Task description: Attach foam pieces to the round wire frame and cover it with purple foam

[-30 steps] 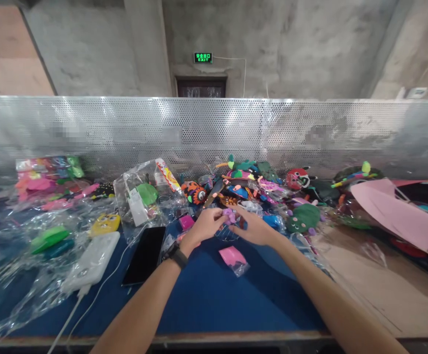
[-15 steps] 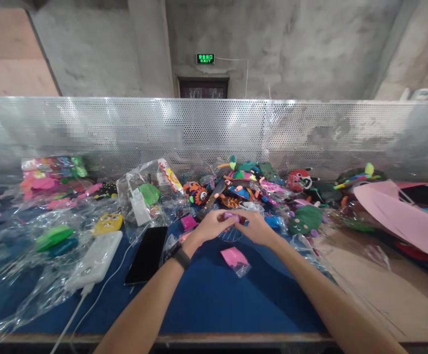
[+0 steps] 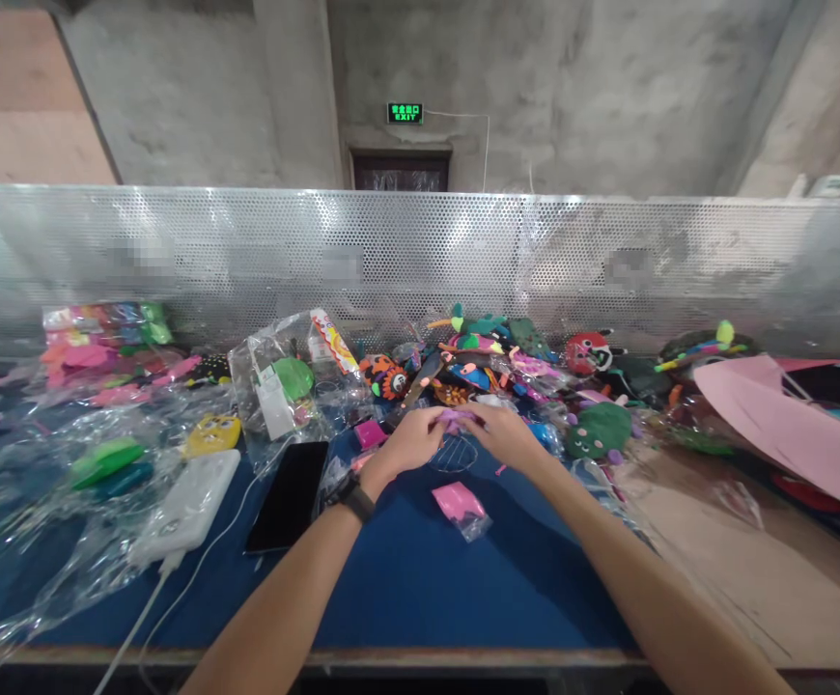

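Observation:
A lump of purple modelling clay (image 3: 455,418) stretches between my two hands above the blue table. My left hand (image 3: 414,440), with a dark watch on the wrist, pinches its left side. On the other side my right hand (image 3: 503,439) grips it with thumb and fingers. Just below them a pale, rounded line drawing (image 3: 455,455) shows on the blue surface. Nearer to me lies a pink clay packet (image 3: 459,502) in clear wrap. A magenta packet (image 3: 370,433) is left of my left hand.
A black phone (image 3: 288,497) and a white power bank (image 3: 189,507) with a cable lie at left, beside crumpled clear plastic (image 3: 50,541). Colourful clay figures (image 3: 470,372) pile along the perforated metal screen (image 3: 420,251). Pink sheets (image 3: 789,415) lie at right on a brown board (image 3: 724,550).
The purple clay has gone from a compact lump to a wider, pulled-out shape between my fingers. My hands have moved slightly apart; a small pink bit now shows below my right hand.

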Demonstrator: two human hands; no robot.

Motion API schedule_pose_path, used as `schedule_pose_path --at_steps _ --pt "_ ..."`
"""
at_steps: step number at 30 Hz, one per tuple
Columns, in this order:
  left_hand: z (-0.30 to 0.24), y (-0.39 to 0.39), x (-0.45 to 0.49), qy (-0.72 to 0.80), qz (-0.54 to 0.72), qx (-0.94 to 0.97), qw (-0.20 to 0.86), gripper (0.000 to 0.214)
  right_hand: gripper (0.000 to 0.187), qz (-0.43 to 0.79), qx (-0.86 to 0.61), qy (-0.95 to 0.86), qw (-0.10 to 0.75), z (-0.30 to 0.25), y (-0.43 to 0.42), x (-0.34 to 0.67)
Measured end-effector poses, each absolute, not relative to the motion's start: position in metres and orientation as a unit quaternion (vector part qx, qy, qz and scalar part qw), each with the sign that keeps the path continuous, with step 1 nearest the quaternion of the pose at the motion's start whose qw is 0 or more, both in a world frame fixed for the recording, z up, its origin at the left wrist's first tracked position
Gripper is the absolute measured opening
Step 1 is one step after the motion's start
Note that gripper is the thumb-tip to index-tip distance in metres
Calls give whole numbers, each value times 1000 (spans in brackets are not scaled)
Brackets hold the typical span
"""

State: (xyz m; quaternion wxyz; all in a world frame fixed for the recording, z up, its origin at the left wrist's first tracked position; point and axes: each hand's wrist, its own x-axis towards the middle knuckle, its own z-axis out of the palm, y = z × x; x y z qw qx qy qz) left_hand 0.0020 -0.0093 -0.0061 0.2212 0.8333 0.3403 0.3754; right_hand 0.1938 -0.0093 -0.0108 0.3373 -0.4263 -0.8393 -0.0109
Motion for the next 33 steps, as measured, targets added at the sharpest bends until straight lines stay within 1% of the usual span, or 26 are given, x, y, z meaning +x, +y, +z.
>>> schedule_pose_path --at_steps 4,9,10,12,14,15,17,19,22,24,26,27,28,31,33 --pt "-5 -12 3 335 397 817 250 31 26 -38 -448 -822 350 -16 7 206" --pt "-6 -4 -1 297 419 771 376 30 28 -8 -446 -802 397 -22 8 210" --pt "-7 -3 -1 292 420 767 388 30 30 5 -439 -807 394 -23 5 209" --pt "-10 0 -1 296 420 762 394 29 43 27 -410 -831 376 -24 -3 204" --pt "-14 0 0 324 426 750 388 32 55 38 -394 -844 363 -23 -11 197" --pt "-16 0 1 346 432 741 381 36 57 43 -390 -847 359 -22 -15 194" --pt "-18 -3 1 393 442 723 359 47 56 49 -387 -850 354 -18 -21 187" --pt "-18 -5 2 419 439 722 331 55 49 57 -390 -849 352 -14 -26 183" --pt "-16 -9 4 403 431 753 290 50 43 75 -398 -848 340 -9 -29 179" --pt "-15 -9 6 396 420 774 258 45 50 72 -428 -836 335 -10 -29 179" --pt "-16 -8 7 409 396 788 235 49 59 54 -472 -813 336 -12 -27 179" --pt "-16 -7 8 417 383 791 234 51 59 42 -489 -804 335 -13 -26 179" --pt "-17 -6 8 423 372 791 239 53 54 31 -498 -799 334 -14 -25 179" --pt "-16 -4 7 428 362 783 271 56 31 10 -495 -809 318 -13 -23 180" --pt "-14 -4 5 426 368 777 283 57 27 3 -483 -817 316 -10 -22 183"
